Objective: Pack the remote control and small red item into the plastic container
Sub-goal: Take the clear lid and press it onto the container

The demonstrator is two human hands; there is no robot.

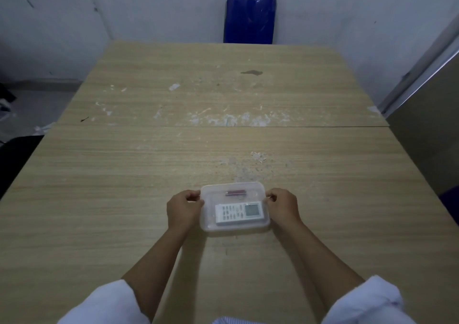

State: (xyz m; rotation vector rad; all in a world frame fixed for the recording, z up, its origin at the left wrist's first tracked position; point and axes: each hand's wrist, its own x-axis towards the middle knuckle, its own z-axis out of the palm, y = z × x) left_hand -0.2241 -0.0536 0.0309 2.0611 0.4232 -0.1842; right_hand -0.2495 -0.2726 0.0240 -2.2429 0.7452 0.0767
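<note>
Left hand point(183, 208) curled shut on the left short end of the box point(234, 228), fingers pinching the rim. Right hand point(284, 205) curled the same way on the right short end, thumb and fingers closed over the edge. Box held between both, resting on or just off the table point(124, 174); could not tell which. Looked lidded, a clear lid seemingly pressed on top, though hard to be sure through the haze of the plastic. Inside, near side: white remote point(239, 213), lying flat, screen toward the right. Inside, far side: red item point(235, 193), small and long, lying apart from the remote. Beyond the table's far edge, a blue chair point(249, 18) against the wall.

Judged as the closing step: both things already in, packing all but done. Next move probably called for even downward pressure at both ends to seat the lid, then letting go without jolting the contents.
</note>
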